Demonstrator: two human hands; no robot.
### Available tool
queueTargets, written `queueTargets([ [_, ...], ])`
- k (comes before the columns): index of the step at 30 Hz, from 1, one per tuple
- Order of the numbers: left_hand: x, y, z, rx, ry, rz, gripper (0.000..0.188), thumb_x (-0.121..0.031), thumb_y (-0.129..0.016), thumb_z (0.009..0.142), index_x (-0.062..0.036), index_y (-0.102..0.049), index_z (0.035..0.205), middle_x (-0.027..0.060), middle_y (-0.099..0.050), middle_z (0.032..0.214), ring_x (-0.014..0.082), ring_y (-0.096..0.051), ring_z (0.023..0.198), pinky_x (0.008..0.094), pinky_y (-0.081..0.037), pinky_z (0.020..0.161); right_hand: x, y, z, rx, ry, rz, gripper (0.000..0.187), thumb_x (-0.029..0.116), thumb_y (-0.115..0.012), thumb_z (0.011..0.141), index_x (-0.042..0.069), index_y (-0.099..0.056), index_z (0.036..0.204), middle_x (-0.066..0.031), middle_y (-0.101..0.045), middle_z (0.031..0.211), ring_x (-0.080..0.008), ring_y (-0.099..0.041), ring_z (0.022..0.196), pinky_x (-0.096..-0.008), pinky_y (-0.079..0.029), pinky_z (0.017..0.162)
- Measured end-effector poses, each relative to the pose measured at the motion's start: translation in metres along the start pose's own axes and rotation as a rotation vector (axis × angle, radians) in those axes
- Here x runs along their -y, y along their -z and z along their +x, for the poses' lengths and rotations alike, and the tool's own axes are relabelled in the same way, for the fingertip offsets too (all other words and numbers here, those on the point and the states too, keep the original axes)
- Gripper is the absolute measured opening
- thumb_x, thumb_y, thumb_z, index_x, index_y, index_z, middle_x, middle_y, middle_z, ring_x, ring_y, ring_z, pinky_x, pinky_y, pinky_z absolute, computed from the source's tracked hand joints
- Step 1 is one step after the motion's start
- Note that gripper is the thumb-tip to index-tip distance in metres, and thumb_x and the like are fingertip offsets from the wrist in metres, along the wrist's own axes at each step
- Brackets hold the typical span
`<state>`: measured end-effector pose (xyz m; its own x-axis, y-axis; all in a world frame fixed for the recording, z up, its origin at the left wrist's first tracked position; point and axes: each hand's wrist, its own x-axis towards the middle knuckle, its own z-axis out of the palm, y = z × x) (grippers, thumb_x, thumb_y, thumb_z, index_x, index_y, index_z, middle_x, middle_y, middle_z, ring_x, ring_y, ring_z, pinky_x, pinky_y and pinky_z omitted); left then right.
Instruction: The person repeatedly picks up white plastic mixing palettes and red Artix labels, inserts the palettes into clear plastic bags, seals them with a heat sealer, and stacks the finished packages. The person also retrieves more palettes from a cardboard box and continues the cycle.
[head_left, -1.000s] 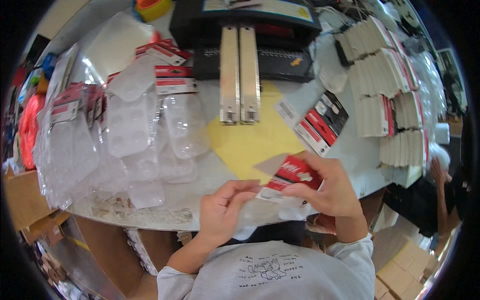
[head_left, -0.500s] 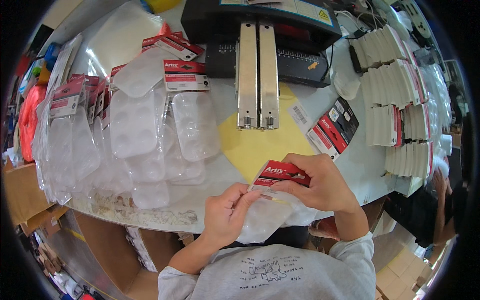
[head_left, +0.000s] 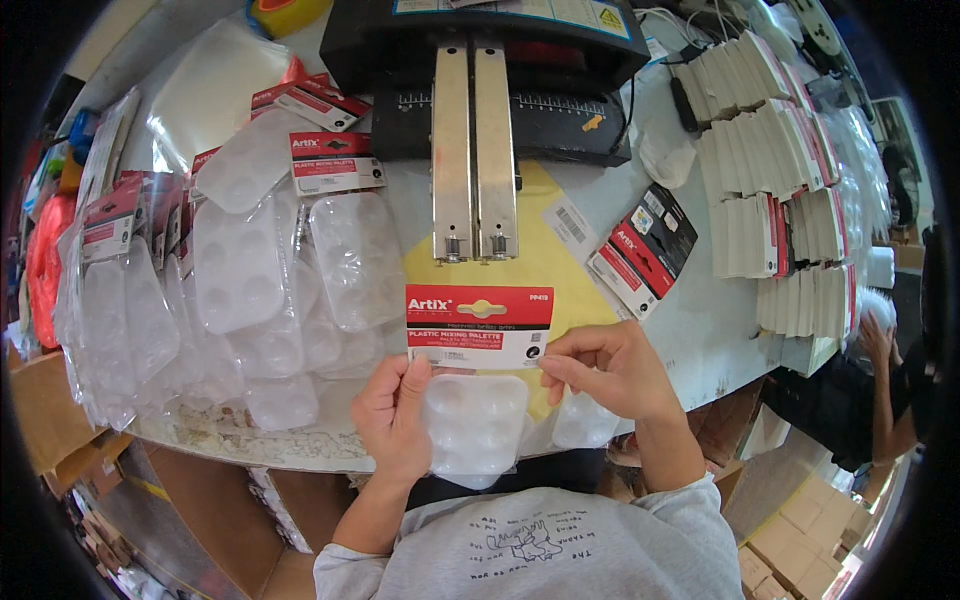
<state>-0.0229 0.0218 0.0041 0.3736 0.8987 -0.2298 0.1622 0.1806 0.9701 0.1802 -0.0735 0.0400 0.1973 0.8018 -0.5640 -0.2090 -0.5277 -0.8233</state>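
A red, black and white header card faces up at the front of the table, just below two metal bars of a black machine. My left hand pinches its lower left corner, thumb on top. At the lower right corner, my right hand pinches the card edge between thumb and fingers. Below the card hangs a white plastic paint palette in a clear bag, reaching past the table edge. Another white palette lies partly under my right wrist. A yellow sheet is beneath the card and bars.
Bagged palettes with header cards are heaped on the left. Stacks of folded cards line the right side. A loose black and red card lies near the machine. Another person's hand shows at far right.
The card has gone from tilted and partly covered to level and fully facing up. My right hand has slid from its top to the lower right corner, and the palette now hangs straight below.
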Motion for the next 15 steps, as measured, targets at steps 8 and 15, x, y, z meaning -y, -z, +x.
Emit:
queueTargets([
  [8, -0.013, -0.017, 0.040, -0.072, 0.057, 0.157, 0.024, -0.018, -0.049, 0.094, -0.0008, -0.049, 0.077, 0.0016, -0.047, 0.065, 0.0070, -0.039, 0.063, 0.0236, -0.037, 0.058, -0.001, -0.021, 0.042, -0.186, 0.044, 0.286, 0.017, 0.013, -0.058, 0.087, -0.001, -0.061, 0.079, -0.0052, -0.062, 0.066, -0.0097, -0.058, 0.055, -0.0209, -0.041, 0.050],
  [15, 0.014, -0.020, 0.076, -0.027, -0.054, 0.051, 0.028, -0.019, -0.045, 0.097, -0.0002, -0.049, 0.077, 0.0013, -0.050, 0.068, 0.0066, -0.044, 0.066, 0.0230, -0.040, 0.063, -0.011, -0.022, 0.076, -0.314, 0.167, 0.351, 0.016, 0.012, -0.058, 0.086, -0.002, -0.062, 0.079, -0.0052, -0.058, 0.065, -0.0114, -0.054, 0.053, -0.0222, -0.042, 0.050],
])
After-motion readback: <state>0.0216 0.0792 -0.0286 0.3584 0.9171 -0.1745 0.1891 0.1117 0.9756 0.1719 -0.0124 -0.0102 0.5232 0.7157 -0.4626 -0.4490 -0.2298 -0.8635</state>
